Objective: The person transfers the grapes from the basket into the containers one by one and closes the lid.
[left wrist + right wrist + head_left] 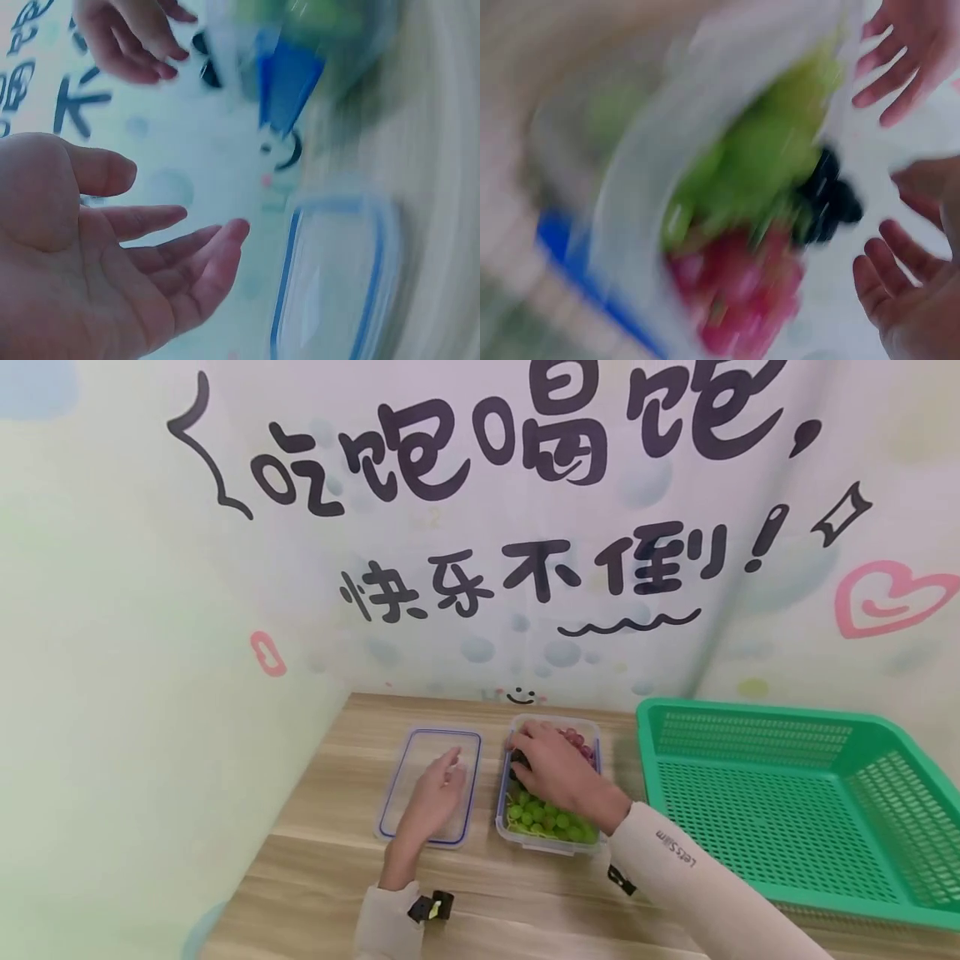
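A clear plastic food container (546, 847) holds green grapes (551, 820) at its near end, red grapes (576, 741) at the far right and black grapes (829, 199) beside them. Over the container hovers my right hand (555, 764), its fingers loosely bent near the black grapes. The right wrist view shows that hand (922, 285) with nothing in its fingers and a gap between it and the fruit. To the left lies the container's clear lid (405, 777) with a blue seal. Above it is my left hand (433, 800), fingers relaxed and holding nothing.
A large green plastic basket (757, 893) stands on the right side of the wood-grain table (315, 877). Behind the table rises a wall covering (450, 677) with black lettering. Black wrist cameras sit at both cuffs.
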Demonstrator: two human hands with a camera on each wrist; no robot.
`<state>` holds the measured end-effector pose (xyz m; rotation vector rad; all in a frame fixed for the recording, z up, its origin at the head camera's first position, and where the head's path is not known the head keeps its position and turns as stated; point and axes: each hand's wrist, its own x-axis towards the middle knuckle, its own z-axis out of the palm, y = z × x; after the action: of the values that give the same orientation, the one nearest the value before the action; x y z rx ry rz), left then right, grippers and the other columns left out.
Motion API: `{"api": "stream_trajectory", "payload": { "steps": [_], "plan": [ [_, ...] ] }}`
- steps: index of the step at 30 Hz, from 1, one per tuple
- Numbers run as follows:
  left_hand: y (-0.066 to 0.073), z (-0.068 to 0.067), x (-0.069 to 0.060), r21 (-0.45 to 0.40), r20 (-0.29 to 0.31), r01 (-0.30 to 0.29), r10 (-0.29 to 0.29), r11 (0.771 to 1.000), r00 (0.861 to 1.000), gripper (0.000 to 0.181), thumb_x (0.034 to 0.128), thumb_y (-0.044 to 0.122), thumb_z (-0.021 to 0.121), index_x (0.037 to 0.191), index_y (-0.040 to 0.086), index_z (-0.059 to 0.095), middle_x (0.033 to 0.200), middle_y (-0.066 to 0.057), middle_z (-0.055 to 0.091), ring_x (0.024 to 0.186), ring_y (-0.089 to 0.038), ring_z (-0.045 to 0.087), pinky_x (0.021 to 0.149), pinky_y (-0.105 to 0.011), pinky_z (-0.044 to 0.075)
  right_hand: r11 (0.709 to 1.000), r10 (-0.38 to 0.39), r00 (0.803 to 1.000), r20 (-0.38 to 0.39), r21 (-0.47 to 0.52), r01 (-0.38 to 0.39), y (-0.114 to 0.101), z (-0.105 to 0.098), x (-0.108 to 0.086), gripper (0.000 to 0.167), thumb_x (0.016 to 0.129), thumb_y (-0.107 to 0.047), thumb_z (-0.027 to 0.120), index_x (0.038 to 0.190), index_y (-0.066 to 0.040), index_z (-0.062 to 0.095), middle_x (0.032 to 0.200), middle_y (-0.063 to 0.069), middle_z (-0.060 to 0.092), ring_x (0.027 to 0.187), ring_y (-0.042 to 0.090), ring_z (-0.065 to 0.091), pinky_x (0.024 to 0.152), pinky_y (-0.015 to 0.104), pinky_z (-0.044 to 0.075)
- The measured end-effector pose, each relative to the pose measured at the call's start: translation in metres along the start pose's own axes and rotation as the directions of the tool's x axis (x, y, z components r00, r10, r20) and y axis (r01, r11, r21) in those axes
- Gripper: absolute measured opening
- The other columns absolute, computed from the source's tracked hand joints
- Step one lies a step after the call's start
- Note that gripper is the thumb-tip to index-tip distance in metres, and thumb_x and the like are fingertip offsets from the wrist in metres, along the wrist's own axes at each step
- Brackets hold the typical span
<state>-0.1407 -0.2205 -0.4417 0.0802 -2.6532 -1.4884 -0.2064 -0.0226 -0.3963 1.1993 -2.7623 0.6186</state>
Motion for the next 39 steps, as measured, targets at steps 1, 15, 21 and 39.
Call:
{"api": "stream_trajectory", "payload": {
  "steps": [1, 15, 21, 39],
  "plan": [
    [-0.002, -0.004, 0.000, 0.008, -0.025, 0.013, -0.013, 1.000, 1.000, 0.047, 0.1048, 0.018, 0.042, 0.147, -0.002, 0.041, 0.143, -0.029, 0.048, 0.120, -0.042, 0.058, 0.098, -0.055, 0.050, 0.999, 0.013, 1.000, -0.026, 0.048, -0.012, -0.007, 0.002, 0.000, 0.020, 0.094, -0.010, 0.066, 0.114, -0.010, 0.069, 0.106, 0.005, 0.063, 0.092, 0.018, 0.059, 0.078, 0.033, 0.054],
    [-0.023, -0.059, 0.026, 0.281, -0.099, 0.145, -0.122, 0.949, 0.988, 0.050, 0.1008, 0.016, 0.044, 0.142, -0.013, 0.042, 0.143, -0.038, 0.040, 0.135, -0.053, 0.037, 0.113, -0.062, 0.032, 0.721, 0.435, 0.899, 0.055, 0.577, -0.384, -0.079, 0.054, 0.026, 0.046, 0.084, 0.001, 0.062, 0.129, 0.007, 0.053, 0.135, 0.028, 0.047, 0.122, 0.038, 0.050, 0.102, 0.052, 0.047],
    [-0.041, -0.074, 0.031, 0.401, -0.075, 0.225, -0.213, 0.888, 0.974, 0.051, 0.1000, 0.015, 0.038, 0.139, -0.018, 0.040, 0.142, -0.039, 0.042, 0.133, -0.053, 0.040, 0.112, -0.060, 0.036, 0.594, 0.633, 0.763, 0.128, 0.552, -0.585, -0.085, 0.067, 0.044, 0.056, 0.077, 0.006, 0.064, 0.131, 0.008, 0.050, 0.141, 0.032, 0.036, 0.131, 0.046, 0.037, 0.111, 0.055, 0.037],
    [-0.071, -0.075, 0.031, 0.346, -0.040, 0.211, -0.210, 0.914, 0.977, 0.025, 0.0965, 0.006, 0.047, 0.096, -0.011, 0.064, 0.081, -0.015, 0.060, 0.073, -0.026, 0.056, 0.065, -0.039, 0.051, 0.493, 0.679, 0.650, 0.342, 0.443, -0.748, -0.079, 0.078, 0.056, 0.061, 0.082, 0.000, 0.066, 0.134, 0.016, 0.037, 0.125, 0.036, 0.044, 0.119, 0.042, 0.044, 0.105, 0.052, 0.043]
  ]
}}
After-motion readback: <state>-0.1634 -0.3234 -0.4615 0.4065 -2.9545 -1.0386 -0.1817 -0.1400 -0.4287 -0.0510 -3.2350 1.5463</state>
